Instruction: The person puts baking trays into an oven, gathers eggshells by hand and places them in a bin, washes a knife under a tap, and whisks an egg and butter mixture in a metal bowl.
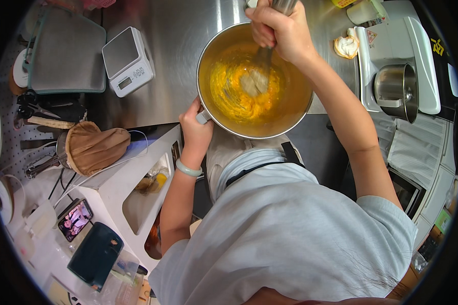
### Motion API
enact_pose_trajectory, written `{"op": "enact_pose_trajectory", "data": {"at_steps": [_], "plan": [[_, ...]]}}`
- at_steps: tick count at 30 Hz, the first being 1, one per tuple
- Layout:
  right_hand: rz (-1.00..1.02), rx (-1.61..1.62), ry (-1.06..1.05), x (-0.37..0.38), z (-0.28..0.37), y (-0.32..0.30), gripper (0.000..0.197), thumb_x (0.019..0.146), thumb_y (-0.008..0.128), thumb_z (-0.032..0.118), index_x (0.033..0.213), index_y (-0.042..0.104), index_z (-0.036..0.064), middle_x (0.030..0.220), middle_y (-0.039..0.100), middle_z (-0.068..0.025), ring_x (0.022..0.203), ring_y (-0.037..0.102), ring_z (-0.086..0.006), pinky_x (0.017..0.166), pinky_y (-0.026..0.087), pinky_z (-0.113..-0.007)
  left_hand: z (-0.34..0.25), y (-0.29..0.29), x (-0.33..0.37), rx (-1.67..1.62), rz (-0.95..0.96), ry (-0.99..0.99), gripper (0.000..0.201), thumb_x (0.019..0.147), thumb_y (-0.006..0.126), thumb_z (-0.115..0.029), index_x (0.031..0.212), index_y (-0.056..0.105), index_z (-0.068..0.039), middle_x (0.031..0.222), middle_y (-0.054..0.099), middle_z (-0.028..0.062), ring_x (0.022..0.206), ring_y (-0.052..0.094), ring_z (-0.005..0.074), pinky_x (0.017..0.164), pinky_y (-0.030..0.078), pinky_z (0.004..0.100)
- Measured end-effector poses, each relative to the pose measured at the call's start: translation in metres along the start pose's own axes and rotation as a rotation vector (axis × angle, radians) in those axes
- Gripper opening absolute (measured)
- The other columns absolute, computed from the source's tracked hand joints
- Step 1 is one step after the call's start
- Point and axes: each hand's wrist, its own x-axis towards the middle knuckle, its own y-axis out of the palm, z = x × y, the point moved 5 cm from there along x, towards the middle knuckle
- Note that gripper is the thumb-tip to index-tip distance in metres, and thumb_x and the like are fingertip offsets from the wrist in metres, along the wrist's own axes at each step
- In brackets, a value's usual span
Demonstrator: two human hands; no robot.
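Observation:
A steel mixing bowl (296, 99) stands at the front edge of the metal counter, tilted slightly toward me. Inside is a wet yellow-orange mixture (229, 104) with swirl marks, and a pale cream-coloured lump (253, 83) near its middle. My left hand (196, 126) is closed round the bowl's side handle. Above the bowl's far rim, my right hand (284, 31) is wrapped round the metal handle of a whisk (285, 6). The whisk's lower end reaches down into the bowl, where it looks blurred and its tip is hard to make out.
Left of the bowl sits a white kitchen scale (129, 61), with a grey tray (68, 53) beyond it. At right are a cracked eggshell (346, 47) and a steel pot (395, 91) on a white appliance. A brown cloth strainer (96, 149) and phone (76, 219) lie at lower left.

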Motion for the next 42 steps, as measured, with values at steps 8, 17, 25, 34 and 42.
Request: {"op": "enact_pose_trajectory", "data": {"at_steps": [8, 17, 25, 34, 42], "plan": [[0.133, 0.109, 0.303, -0.030, -0.038, 0.004, 0.026, 0.075, 0.058, 0.005, 0.055, 0.041, 0.0061, 0.043, 0.042, -0.0024, 0.036, 0.040, -0.0098, 0.037, 0.030, -0.025, 0.003, -0.001, 0.002, 0.015, -0.032, 0.019, 0.039, 0.067, 0.060, 0.009, 0.106, 0.058, 0.007, 0.076, 0.064, 0.0196, 0.072, 0.066, 0.0184, 0.064, 0.048, 0.0267], [-0.069, -0.103, -0.020, -0.025, -0.030, -0.007, 0.023, 0.079, 0.051, 0.003, 0.061, 0.036, 0.0079, 0.047, 0.038, -0.0016, 0.042, 0.036, -0.0093, 0.042, 0.030, -0.024, 0.000, 0.000, 0.003, 0.011, -0.033, 0.048, 0.038, 0.068, 0.060, 0.008, 0.106, 0.058, 0.007, 0.077, 0.065, 0.0196, 0.072, 0.066, 0.0184, 0.063, 0.048, 0.0267], [0.159, -0.051, 0.178, -0.033, 0.005, 0.028, 0.026, 0.078, 0.054, 0.002, 0.059, 0.037, 0.0072, 0.043, 0.037, -0.0004, 0.037, 0.034, -0.0081, 0.037, 0.027, -0.024, 0.002, -0.002, 0.002, 0.028, -0.025, -0.008, 0.034, 0.068, 0.061, 0.007, 0.101, 0.059, 0.007, 0.074, 0.063, 0.0210, 0.071, 0.067, 0.0202, 0.063, 0.048, 0.0270], [0.130, 0.030, 0.230, -0.071, -0.027, -0.006, 0.030, 0.078, 0.051, 0.003, 0.059, 0.030, 0.0095, 0.044, 0.035, -0.0006, 0.037, 0.033, -0.0098, 0.038, 0.026, -0.025, 0.004, -0.002, 0.001, 0.009, -0.036, -0.017, 0.037, 0.066, 0.061, 0.009, 0.103, 0.059, 0.006, 0.072, 0.062, 0.0207, 0.068, 0.066, 0.0216, 0.061, 0.048, 0.0277], [0.018, 0.005, 0.060, -0.043, 0.026, -0.015, 0.029, 0.077, 0.057, 0.002, 0.057, 0.037, 0.0072, 0.044, 0.038, 0.0000, 0.035, 0.034, -0.0077, 0.036, 0.026, -0.024, 0.003, 0.006, -0.001, -0.015, -0.038, 0.058, 0.043, 0.064, 0.059, 0.010, 0.106, 0.058, 0.006, 0.070, 0.061, 0.0211, 0.065, 0.066, 0.0217, 0.061, 0.048, 0.0274]]}}
